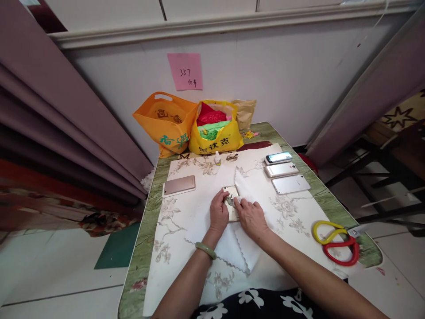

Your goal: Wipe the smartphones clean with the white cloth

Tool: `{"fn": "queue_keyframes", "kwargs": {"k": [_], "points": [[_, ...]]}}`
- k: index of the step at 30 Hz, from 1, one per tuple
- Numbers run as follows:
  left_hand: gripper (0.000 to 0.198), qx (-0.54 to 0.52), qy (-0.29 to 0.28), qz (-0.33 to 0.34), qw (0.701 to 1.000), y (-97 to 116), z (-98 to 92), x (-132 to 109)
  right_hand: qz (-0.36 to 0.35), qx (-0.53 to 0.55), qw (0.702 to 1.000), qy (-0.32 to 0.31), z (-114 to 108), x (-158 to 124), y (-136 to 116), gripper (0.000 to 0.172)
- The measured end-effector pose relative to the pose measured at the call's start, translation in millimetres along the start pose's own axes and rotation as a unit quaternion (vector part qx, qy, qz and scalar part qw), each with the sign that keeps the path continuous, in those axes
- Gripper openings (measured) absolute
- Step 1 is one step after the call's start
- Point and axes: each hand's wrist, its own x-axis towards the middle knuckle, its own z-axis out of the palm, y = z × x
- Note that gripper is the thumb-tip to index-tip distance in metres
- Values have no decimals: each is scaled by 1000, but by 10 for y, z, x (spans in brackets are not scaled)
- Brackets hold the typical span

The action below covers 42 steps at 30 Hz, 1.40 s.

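Note:
A gold smartphone [235, 215] lies back side up on a white cloth [226, 249] with zigzag edges, in the middle of the table. On its back sits a round ring holder [229, 200]. My left hand [219, 212] grips the phone's left side, thumb over its back. Fingers bent, my right hand [251, 217] presses a bunched part of the cloth against the phone's right side; its fingertips are partly hidden. A small white bottle [218, 158] and a pair of glasses [232, 157] are just beyond the cloth.
Stacked phones [179, 184] lie at the left, and three phones [282, 170] at the right. Scissors [337, 241] with yellow and red handles rest near the right edge. An orange bag [174, 128] and a filled yellow bag [217, 141] stand at the back against the wall.

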Motion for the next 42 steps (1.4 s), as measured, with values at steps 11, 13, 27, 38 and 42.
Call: {"fn": "queue_keyframes", "kwargs": {"k": [11, 13, 27, 38, 42], "points": [[46, -2, -1, 7, 1000, -2, -3, 0, 8, -2, 1000, 11, -26, 53, -35, 48], [47, -2, 1, -1, 1000, -1, -1, -3, -2, -6, 1000, 18, -2, -24, -55, 49], [37, -11, 0, -23, 1000, 6, 8, 1, -19, 12, 999, 42, -68, 45, -207, 48], [47, -14, 11, -18, 1000, 36, -5, -9, -13, 10, 1000, 2, -2, -143, 29, 49], [51, 38, 40, -21, 998, 89, -9, -3, 2, 12, 1000, -7, -51, -59, 106, 48]]}}
